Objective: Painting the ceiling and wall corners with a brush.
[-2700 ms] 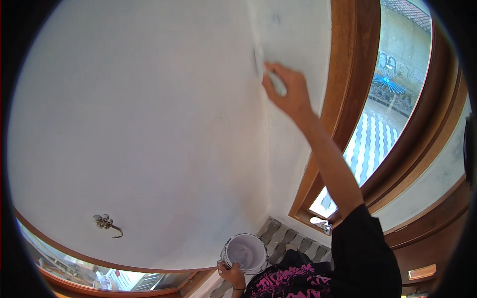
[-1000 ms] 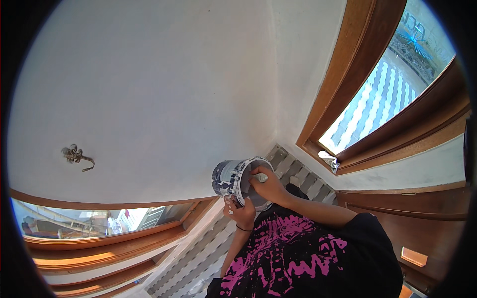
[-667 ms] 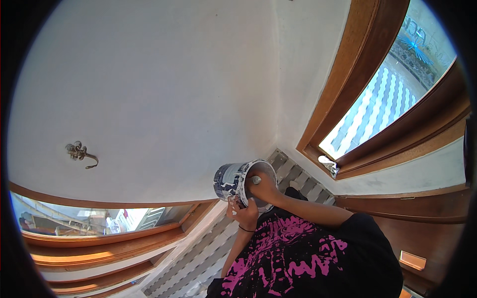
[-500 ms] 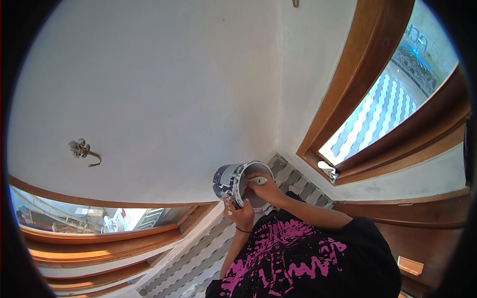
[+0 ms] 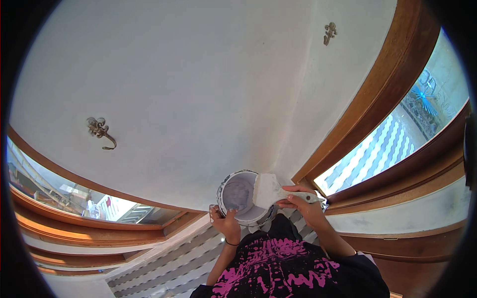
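1. The right hand [image 5: 300,201] was closed on the flat brush [image 5: 272,191], its thumb and fingers pinching the handle [image 5: 310,197] just to the right of the bucket [image 5: 252,215].
2. The brush's long axis ran roughly crosswise. The handle pointed away from the bucket to its right, and the broad, pale bristle end [image 5: 260,190] pointed left, over the bucket's right side. Whether the bristles touched the rim could not be told.
3. The bucket thus lay to the left of the right hand, its mouth turned up toward the camera. Pale, patchy residue showed inside it; how deep could not be judged.
4. The left hand [image 5: 226,224] gripped the bucket's lower-left edge, thumb over the rim and fingers outside. It was the nearer hand, touching the bucket, while the right hand stood apart from it.
5. Below the bucket were a black-and-pink shirt [image 5: 298,273] and, to the lower left, a patterned floor [image 5: 166,273].
6. Farther out, a white wall [image 5: 198,89] rose beyond the bucket, with one metal hook [image 5: 99,128] well to its upper left; a wooden window frame [image 5: 365,124] stood to its right.
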